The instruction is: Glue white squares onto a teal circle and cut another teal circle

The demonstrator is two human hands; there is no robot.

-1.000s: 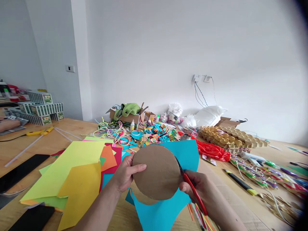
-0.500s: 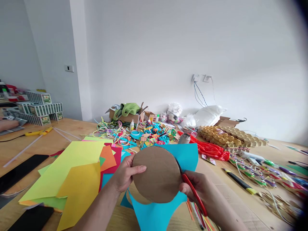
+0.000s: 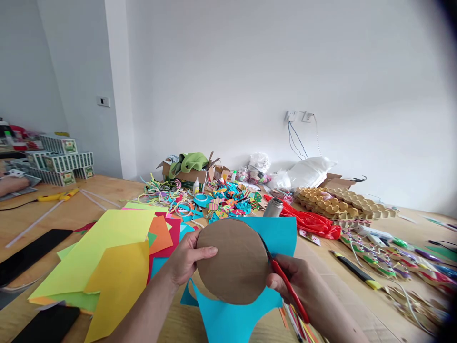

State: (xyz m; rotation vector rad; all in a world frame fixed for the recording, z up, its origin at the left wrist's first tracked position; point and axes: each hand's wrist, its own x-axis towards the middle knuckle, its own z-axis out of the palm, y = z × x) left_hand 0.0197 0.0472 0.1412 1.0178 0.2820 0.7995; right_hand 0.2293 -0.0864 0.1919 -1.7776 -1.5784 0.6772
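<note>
A round cardboard disc [image 3: 232,262] lies against a sheet of blue paper [image 3: 232,319], which shows beyond it at the upper right and below. My left hand [image 3: 187,255] pinches the disc's left edge, thumb on top and fingers hidden behind. My right hand [image 3: 291,278] is closed round the red handles of a pair of scissors [image 3: 291,290]. Their dark blades meet the blue paper along the disc's right edge. Part of the paper behind the disc is hidden.
Yellow paper sheets [image 3: 96,252] cover the table's left side, beside a black phone [image 3: 32,255]. Farther back are a metal can [image 3: 273,208], a red plastic bag [image 3: 310,223] and egg trays [image 3: 339,205]. A yellow-and-black cutter [image 3: 355,269] lies right. Another person's hand [image 3: 14,183] shows far left.
The disc and blue paper have shifted very slightly down. The scissors stay at the disc's right edge, and both hands keep their hold.
</note>
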